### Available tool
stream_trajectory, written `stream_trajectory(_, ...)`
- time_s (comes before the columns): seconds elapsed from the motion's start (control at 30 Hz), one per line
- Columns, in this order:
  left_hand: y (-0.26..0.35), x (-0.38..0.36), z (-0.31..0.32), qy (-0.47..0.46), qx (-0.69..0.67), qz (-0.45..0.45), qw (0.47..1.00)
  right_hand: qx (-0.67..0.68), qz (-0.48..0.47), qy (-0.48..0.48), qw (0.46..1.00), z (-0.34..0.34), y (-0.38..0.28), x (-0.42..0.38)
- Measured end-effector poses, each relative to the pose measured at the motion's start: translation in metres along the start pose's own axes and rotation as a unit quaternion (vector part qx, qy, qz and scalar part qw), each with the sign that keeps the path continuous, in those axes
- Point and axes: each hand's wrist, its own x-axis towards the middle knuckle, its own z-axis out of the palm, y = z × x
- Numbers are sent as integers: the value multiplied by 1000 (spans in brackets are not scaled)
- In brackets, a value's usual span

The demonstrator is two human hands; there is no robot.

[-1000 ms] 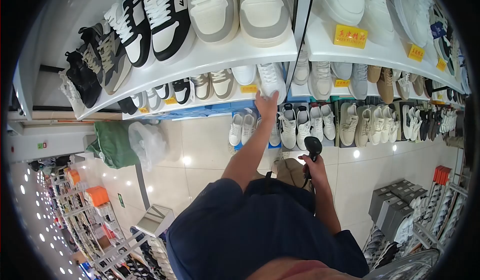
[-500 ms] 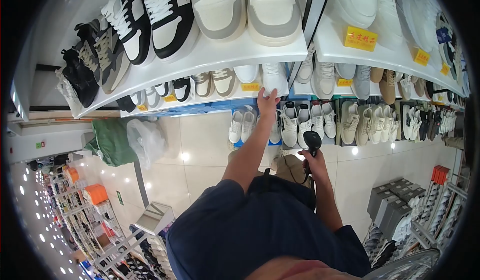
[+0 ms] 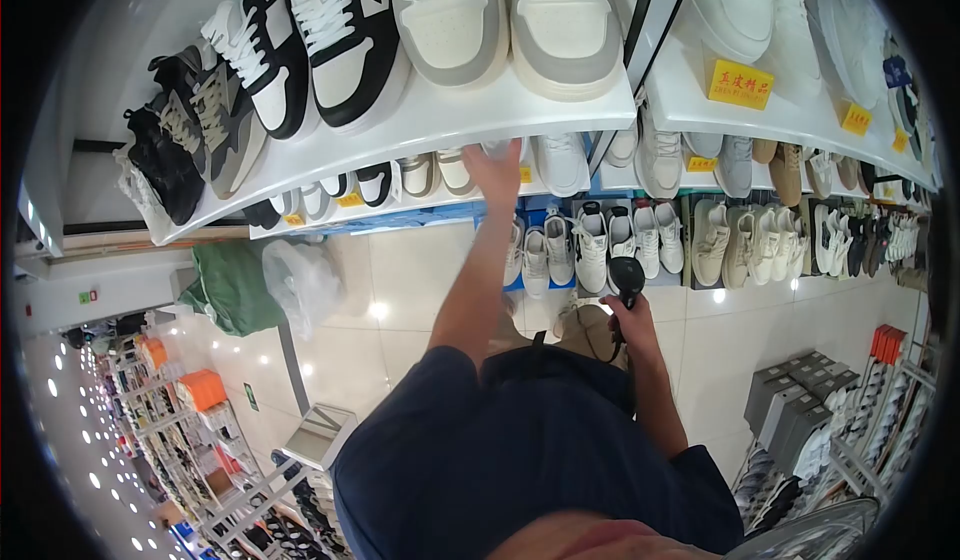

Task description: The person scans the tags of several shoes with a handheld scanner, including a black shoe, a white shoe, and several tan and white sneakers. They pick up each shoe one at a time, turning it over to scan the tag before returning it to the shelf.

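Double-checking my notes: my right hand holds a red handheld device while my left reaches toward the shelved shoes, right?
Not quite: the head view shows that the handheld device is black, not red. Your right hand does hold it, and your left hand reaches toward the shelved shoes.

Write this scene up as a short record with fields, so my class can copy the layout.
Place: shoe display
Left hand: the left hand reaches to a white shoe on the lower shelf; grip unclear
Right hand: the right hand holds a black handheld device
Upper shelf: the upper shelf bears black-and-white shoes beside white-and-grey shoes
Floor, left side: green bag beside a translucent bag
Lower right: stacked grey boxes
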Motion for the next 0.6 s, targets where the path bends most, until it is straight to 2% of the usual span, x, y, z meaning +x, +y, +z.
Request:
stream_trajectory(0.07, -3, 31, 11, -88, -91, 83, 988, -1, -29, 8, 1000, 4, -1, 1)
stream_trajectory(0.1, -18, 38, 25, -91, -92, 85, 988, 2, -28, 10, 1000, 6, -3, 0)
stream_trajectory(0.17, -58, 39, 53, -201, 36, 128, 971, 14, -16, 22, 1000, 11, -8, -1)
stream_trajectory(0.3, -61, 36, 64, -226, -12, 103, 969, 37, -20, 29, 999, 16, -3, 1)
stream_trajectory(0.4, -53, 31, 67, -215, 32, 129, 968, 50, -25, 28, 998, 21, -6, -1)
stream_trajectory(0.47, -49, 29, 64, -218, -5, 74, 973, 56, -29, 37, 997, 23, -4, 1)
stream_trajectory(0.5, -47, 30, 61, -220, -7, 77, 972, 59, -29, 39, 997, 24, -6, 1)
stream_trajectory(0.57, -42, 33, 55, -260, 98, 87, 957, 44, -28, 44, 998, 25, -9, 0)
stream_trajectory(0.6, -44, 33, 55, -263, 97, 90, 956, 47, -28, 46, 997, 26, -10, 0)
